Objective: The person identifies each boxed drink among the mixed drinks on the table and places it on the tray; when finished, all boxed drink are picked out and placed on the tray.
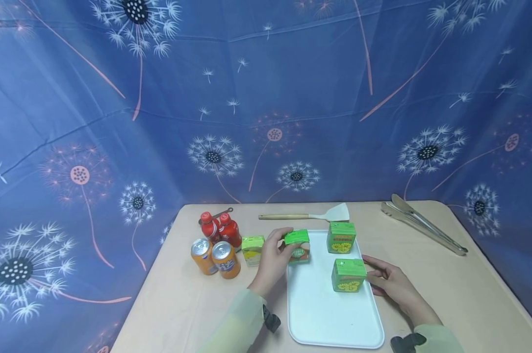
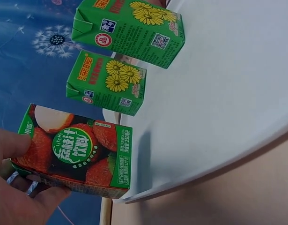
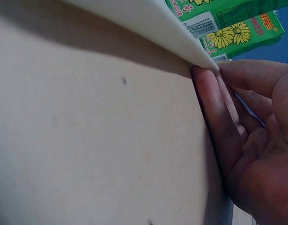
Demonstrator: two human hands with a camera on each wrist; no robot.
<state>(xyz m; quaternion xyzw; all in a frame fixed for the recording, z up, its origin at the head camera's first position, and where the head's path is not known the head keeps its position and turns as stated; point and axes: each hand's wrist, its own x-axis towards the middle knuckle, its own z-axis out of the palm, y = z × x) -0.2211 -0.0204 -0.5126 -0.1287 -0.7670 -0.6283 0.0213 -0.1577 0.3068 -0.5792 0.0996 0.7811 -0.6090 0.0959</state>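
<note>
My left hand (image 1: 273, 257) grips a litchi juice box (image 2: 76, 152) with red fruit on its front, at the far left corner of the white tray (image 1: 323, 318). Whether the box's base touches the tray I cannot tell. Two green chrysanthemum drink boxes stand upright along the tray's right side: a far box (image 1: 341, 239) and a nearer box (image 1: 348, 277). At the tray's right rim, my right hand (image 1: 395, 287) holds the edge, with fingertips (image 3: 207, 79) at the rim's underside.
Left of the tray are a yellow-green drink box (image 1: 251, 252), two orange soda cans (image 1: 226, 262) and two red bottles (image 1: 230, 230), with a brown-handled utensil (image 1: 223, 213) partly hidden behind. A white spatula (image 1: 332, 213) lies behind the tray; metal tongs (image 1: 424, 225) lie at the far right.
</note>
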